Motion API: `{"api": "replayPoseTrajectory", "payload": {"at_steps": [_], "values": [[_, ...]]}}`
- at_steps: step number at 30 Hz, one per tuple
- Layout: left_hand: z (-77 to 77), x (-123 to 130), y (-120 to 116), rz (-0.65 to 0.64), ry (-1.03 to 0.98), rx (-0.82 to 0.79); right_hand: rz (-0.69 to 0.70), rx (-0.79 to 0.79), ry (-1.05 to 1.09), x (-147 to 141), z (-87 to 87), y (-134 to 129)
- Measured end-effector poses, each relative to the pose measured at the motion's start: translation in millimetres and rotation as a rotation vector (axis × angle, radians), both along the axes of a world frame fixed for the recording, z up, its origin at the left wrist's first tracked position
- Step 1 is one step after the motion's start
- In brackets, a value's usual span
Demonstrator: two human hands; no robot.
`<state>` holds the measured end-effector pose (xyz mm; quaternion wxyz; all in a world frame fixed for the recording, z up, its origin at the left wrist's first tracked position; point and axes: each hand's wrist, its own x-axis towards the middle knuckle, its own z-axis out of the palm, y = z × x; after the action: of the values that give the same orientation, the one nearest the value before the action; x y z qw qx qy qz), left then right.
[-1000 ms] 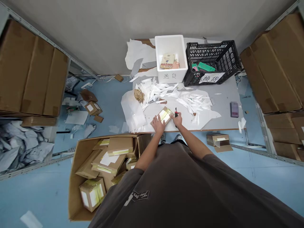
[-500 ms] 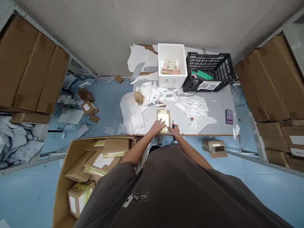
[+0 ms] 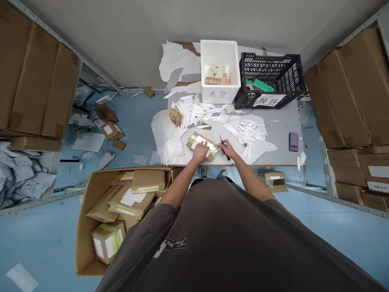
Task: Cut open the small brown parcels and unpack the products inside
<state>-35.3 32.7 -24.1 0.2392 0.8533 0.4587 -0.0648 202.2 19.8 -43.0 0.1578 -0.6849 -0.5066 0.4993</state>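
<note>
A flat cardboard box (image 3: 194, 138) with shiny clear tape lies slanted near the table's front edge. My left hand (image 3: 201, 151) rests on top of it, fingers spread across the taped face. To its right, my right hand (image 3: 228, 148) is closed round a red-and-black utility knife (image 3: 224, 144). The knife's thin tip points away from me, just past the box's right end and apart from it. White paper strips (image 3: 200, 111) are heaped behind the box, with crumpled brown paper (image 3: 175, 116) at their left.
A white bin (image 3: 220, 93) and a black crate (image 3: 270, 69) stand at the table's back, with small boxes inside. A phone (image 3: 293, 142) lies at the right. On my left, a large carton (image 3: 83, 231) holds several parcels. Shelves with cartons flank both sides.
The box has turned from upright to slanted sideways, my left hand still on it. My right hand has moved right and away from me, with the knife's tip now showing.
</note>
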Motion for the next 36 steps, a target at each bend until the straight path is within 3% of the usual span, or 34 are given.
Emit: {"api": "replayPoseTrajectory", "payload": {"at_steps": [2, 4, 7, 12, 16, 19, 24, 28, 36], "values": [[-1.4, 7, -1, 0.031, 0.027, 0.005, 0.065, -0.076, 0.146, 11, 6.1, -13], [-2.8, 13, -1, 0.040, 0.043, 0.001, 0.151, -0.154, 0.163, 17, 10.6, -24], [-5.5, 17, 1, 0.040, 0.062, -0.005, 0.273, -0.201, 0.006, 18, 13.6, -32], [-9.6, 18, 4, 0.053, 0.064, -0.042, 0.463, -0.074, -0.354, 13, 13.8, -20], [-8.5, 21, 4, 0.016, 0.103, -0.045, 0.599, -0.107, -0.410, 18, 15.5, -9], [-5.8, 21, 6, 0.008, 0.111, -0.044, 0.573, -0.104, -0.354, 24, 16.7, -11], [-2.5, 23, 10, 0.018, 0.126, -0.057, 0.449, -0.239, -0.108, 21, 11.5, -21], [-1.0, 25, 9, 0.006, 0.148, -0.081, 0.408, -0.164, 0.020, 6, 2.4, -35], [3.5, 8, 14, 0.068, -0.034, -0.088, 0.195, -0.176, -0.072, 33, 9.4, -75]]}}
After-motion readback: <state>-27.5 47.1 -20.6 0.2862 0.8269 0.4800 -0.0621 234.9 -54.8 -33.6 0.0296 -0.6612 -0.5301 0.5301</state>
